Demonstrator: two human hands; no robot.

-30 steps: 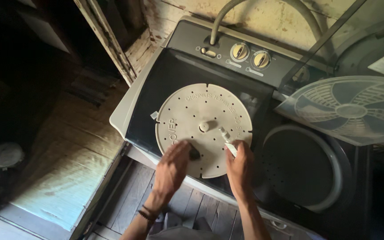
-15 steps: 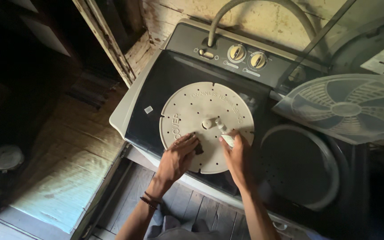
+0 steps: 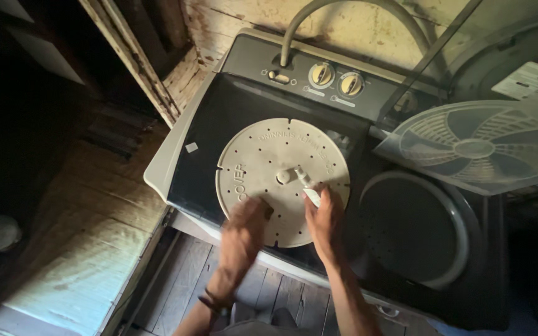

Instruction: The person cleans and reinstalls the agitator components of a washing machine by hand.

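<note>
A round beige perforated disc [image 3: 263, 162] lies flat on the dark lid of a twin-tub washing machine [image 3: 207, 124]. My right hand [image 3: 323, 221] is closed around a white handle-like piece [image 3: 309, 191] that leads to the knob at the disc's centre [image 3: 286, 177]. My left hand [image 3: 243, 231] is blurred with motion. It lies over the disc's near edge, its fingers by a dark notch, and a dark band sits on that wrist. Whether the left hand grips the disc is unclear.
Two yellow dials [image 3: 322, 74] and a grey hose [image 3: 344, 12] sit at the machine's back panel. A pale fan grille [image 3: 487, 146] rests on the right. The round spin-tub cover [image 3: 412, 227] lies beside the disc. A wooden post [image 3: 138, 62] and plank floor [image 3: 82, 249] are at left.
My left hand slid up onto the disc's near edge, then drew back slightly, and is now blurred. My right hand stayed on the white piece at the disc's centre.
</note>
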